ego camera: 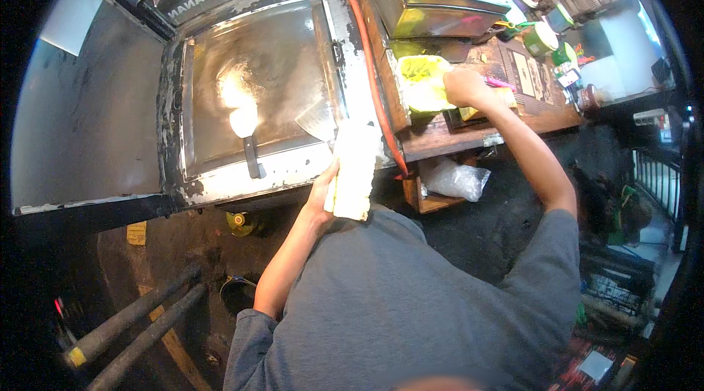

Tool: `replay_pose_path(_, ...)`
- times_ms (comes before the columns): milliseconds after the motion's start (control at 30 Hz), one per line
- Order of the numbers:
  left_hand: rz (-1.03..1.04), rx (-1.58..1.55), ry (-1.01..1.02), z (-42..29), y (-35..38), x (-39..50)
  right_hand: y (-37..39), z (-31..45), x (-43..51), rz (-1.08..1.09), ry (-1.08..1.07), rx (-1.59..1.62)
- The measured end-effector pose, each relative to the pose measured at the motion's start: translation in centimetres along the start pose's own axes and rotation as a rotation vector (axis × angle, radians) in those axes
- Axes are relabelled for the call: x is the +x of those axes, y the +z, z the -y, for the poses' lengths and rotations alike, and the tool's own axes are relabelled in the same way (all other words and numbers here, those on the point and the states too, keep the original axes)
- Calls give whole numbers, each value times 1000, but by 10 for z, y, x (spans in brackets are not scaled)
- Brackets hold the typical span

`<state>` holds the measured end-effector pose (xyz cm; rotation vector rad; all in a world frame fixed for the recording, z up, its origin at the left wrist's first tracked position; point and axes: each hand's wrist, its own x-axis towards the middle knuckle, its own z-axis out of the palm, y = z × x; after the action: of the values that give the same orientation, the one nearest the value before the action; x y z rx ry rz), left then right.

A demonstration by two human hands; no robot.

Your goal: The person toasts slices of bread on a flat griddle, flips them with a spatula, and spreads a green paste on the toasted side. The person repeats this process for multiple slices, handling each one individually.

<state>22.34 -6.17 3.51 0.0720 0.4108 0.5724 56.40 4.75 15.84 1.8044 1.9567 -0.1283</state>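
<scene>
My left hand (324, 187) holds a long pale slab, seemingly bread (353, 176), whose upper part is washed out by glare. It lies over the front edge of a flat metal griddle (275, 72). Beside its far end a wide scraper blade (317, 121) rests on the griddle. Further left lies a spatula with a dark handle (251, 156). My right hand (465, 87) is at the right rim of a yellow-green tub (421, 75) on the wooden counter (445, 138); its fingers are hidden, so what they hold cannot be told.
An orange-red hose (369, 55) runs between griddle and counter. A metal box (445, 12) stands behind the tub. Several jars and tubs, one of them pale green (540, 39), crowd the counter's far right. Below the counter, an open drawer holds a clear plastic bag (456, 179).
</scene>
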Motion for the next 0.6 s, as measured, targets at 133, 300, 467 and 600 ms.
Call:
replay_pose_path(133, 109, 36, -63, -6, 7, 8, 16, 22, 18, 64, 14, 180)
replay_pose_path(300, 170, -23, -149, -14, 9, 18, 44, 18, 21, 150, 171, 946)
replay_pose_path(467, 130, -32, -171, -20, 17, 32, 43, -18, -39, 122, 351, 1539)
replay_pose_path(600, 130, 59, -141, -24, 27, 45, 15, -6, -112, -99, 229, 1344)
